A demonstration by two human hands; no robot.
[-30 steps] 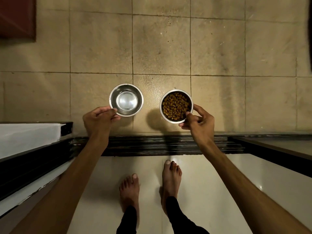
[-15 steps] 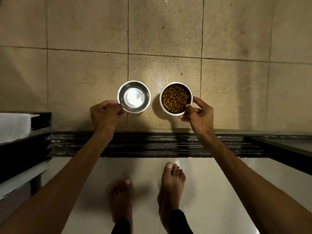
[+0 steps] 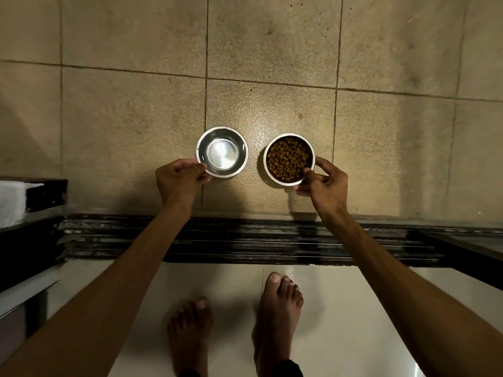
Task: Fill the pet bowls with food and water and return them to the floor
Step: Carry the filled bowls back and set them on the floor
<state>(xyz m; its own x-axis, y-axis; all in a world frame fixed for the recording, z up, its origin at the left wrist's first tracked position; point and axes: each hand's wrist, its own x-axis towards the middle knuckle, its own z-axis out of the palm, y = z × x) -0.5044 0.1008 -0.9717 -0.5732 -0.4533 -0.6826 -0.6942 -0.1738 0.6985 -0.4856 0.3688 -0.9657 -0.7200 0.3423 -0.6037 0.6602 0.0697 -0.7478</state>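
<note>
Two steel pet bowls are held side by side over the tan tiled floor. The left bowl shines inside; whether it holds water I cannot tell. My left hand pinches its near left rim. The right bowl is filled with brown kibble. My right hand grips its near right rim, thumb over the edge. Whether the bowls touch the floor is unclear.
A dark sliding-door track runs across between the tan tiles and the white floor where my bare feet stand. A white object sits on a dark ledge at the left. A dark frame edge lies at the right.
Both bowls have moved forward and down past the door track, and look larger as my head bends lower. The grips on the rims stay the same.
</note>
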